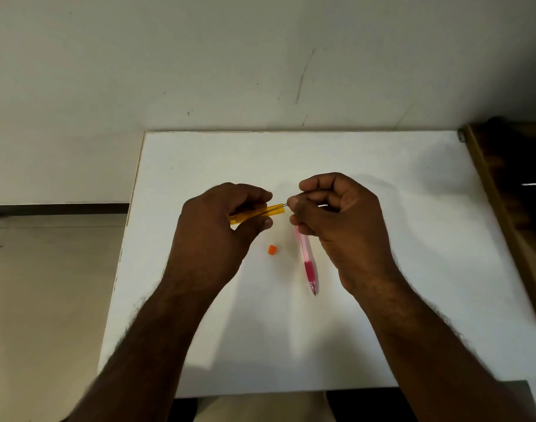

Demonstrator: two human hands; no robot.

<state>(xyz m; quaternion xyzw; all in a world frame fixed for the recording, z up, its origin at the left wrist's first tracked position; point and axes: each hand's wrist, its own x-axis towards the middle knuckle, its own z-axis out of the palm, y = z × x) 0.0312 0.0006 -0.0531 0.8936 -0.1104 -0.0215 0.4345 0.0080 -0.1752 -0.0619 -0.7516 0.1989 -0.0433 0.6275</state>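
L hand [218, 226] curls round the yellow lead case [260, 212], thumb underneath. R hand [336, 220] pinches thin leads [286, 204] at its open end (fingertips pressed tight). Just below the grip lie an orange cap [271, 249] & pink pencil [308, 263].

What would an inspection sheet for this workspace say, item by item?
Surface: white table, matte top.
Job's things: yellow lead case held level; thin lead sticking out of its open end; orange cap loose on the table; pink pencil lying partly under the right hand.
Clutter: nothing seen.
Hands: left hand grips the case; right hand pinches the lead.
Cables: nothing seen.
Surroundings: scuffed wall behind; wooden furniture at right.
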